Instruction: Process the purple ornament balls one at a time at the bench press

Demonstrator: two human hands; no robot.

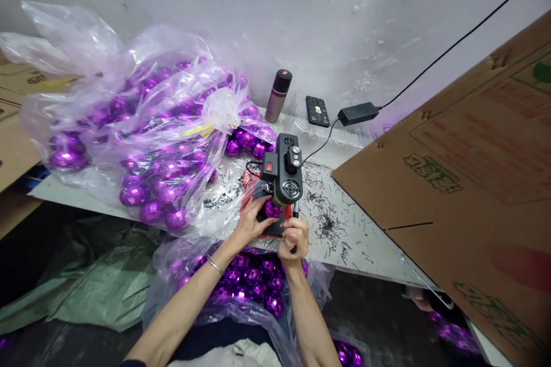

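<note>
My left hand (251,222) closes thumb and fingers around a shiny purple ball (272,208), holding it under the head of a small black bench machine (284,180) that looks like a mini drill press. A thin lever handle (295,210) on the machine's right side is wrapped by my right hand (295,238). The machine has a red switch (268,167) and stands on something red. Just below my hands, an open clear bag (167,275) holds several purple faceted balls (253,275).
Large clear bags of purple balls (163,178) crowd the table's left side. Toward the wall are a spray can (278,96), a phone (317,111) and a power adapter (358,113) with its cable. Black scraps (329,223) litter the tabletop. A big cardboard box (465,155) rises at right.
</note>
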